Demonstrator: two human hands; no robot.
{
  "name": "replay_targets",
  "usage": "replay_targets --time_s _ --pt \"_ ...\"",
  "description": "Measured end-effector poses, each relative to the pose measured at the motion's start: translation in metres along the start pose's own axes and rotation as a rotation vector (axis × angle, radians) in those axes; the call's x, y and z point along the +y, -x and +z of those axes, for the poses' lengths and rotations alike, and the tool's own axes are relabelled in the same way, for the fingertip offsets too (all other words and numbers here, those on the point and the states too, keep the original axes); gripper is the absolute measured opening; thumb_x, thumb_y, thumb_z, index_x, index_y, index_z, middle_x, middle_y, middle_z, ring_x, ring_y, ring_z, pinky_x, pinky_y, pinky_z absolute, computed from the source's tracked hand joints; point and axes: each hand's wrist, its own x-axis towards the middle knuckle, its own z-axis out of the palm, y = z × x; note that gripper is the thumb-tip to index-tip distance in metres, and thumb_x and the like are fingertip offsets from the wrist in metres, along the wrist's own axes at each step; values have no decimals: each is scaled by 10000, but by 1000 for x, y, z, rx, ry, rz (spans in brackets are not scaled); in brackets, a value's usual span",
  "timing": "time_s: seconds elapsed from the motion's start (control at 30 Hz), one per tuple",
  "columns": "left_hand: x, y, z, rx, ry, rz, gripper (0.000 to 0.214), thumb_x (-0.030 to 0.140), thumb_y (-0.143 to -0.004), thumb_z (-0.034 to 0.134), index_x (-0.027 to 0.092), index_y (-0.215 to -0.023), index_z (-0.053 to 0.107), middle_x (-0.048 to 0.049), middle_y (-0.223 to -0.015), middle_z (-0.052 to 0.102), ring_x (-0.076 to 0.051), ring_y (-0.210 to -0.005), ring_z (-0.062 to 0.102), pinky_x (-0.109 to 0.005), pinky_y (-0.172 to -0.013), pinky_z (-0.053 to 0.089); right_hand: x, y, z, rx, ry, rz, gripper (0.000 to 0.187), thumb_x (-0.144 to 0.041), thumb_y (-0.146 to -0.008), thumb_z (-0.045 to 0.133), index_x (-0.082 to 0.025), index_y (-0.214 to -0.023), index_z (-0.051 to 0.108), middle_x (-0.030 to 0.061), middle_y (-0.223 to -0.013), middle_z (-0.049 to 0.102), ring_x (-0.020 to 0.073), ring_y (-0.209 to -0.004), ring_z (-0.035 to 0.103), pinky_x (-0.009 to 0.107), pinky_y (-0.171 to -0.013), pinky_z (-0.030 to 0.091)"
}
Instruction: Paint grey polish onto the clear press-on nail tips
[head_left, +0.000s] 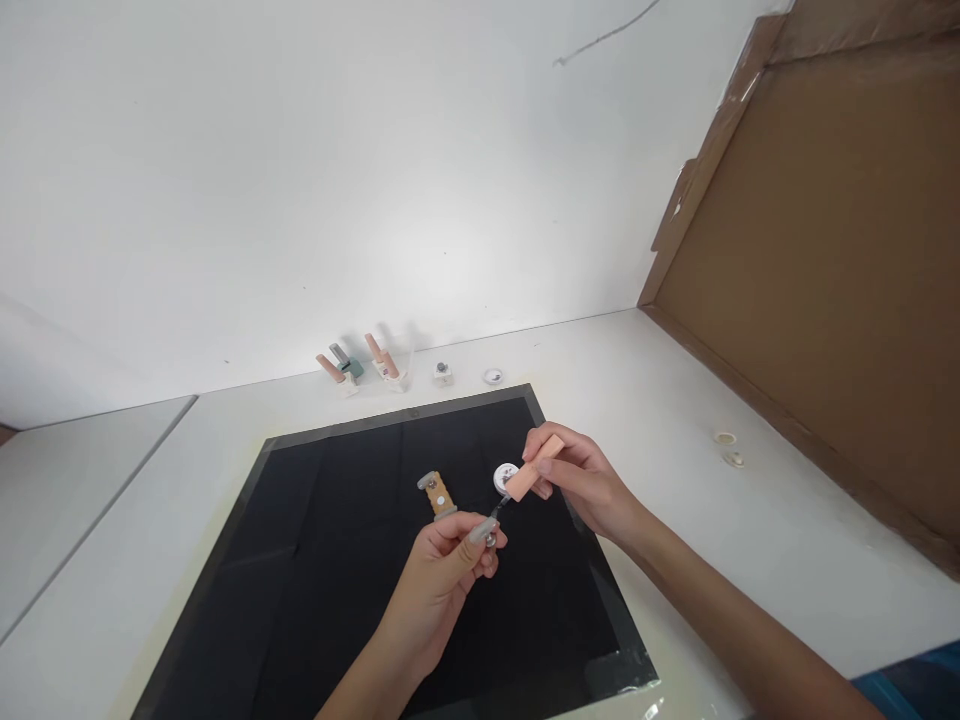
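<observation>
My right hand (574, 470) pinches the peach handle of a nail polish brush (535, 468), its dark bristle end pointing down and left. The brush tip is close to a small shiny grey piece (486, 532) between the thumb and fingers of my left hand (450, 565); its full shape is hidden. Just behind the left hand, a tan bar (439, 492) with grey ends and a white dot lies on the black mat (337, 560). A small round white dish (504, 477) sits partly behind the brush handle.
Several nail polish bottles (349, 388) with peach or grey caps stand along the wall. Nearby are a small clear bottle (442, 374) and a round lid (493, 376). Two small pale round pieces (733, 459) lie at right, below a large cardboard panel (817, 290).
</observation>
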Motion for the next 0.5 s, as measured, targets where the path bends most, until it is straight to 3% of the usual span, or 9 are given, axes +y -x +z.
replay_targets --time_s 0.3,0.5 --pt "2 1 1 44 -88 61 166 324 -673 754 162 -691 722 -15 -672 632 -68 -549 464 -202 -556 369 -4 -1 -2 88 -39 20 97 -272 -824 594 -179 -798 596 -39 -591 462 93 -518 420 250 -538 327" --pt "-1 1 1 118 -260 247 129 293 -663 755 175 -702 721 -24 -708 623 -121 -643 509 -223 -587 411 -7 0 -3 -25 -83 -11 118 -284 -816 614 -169 -790 600 -18 -638 498 95 -531 427 244 -528 330"
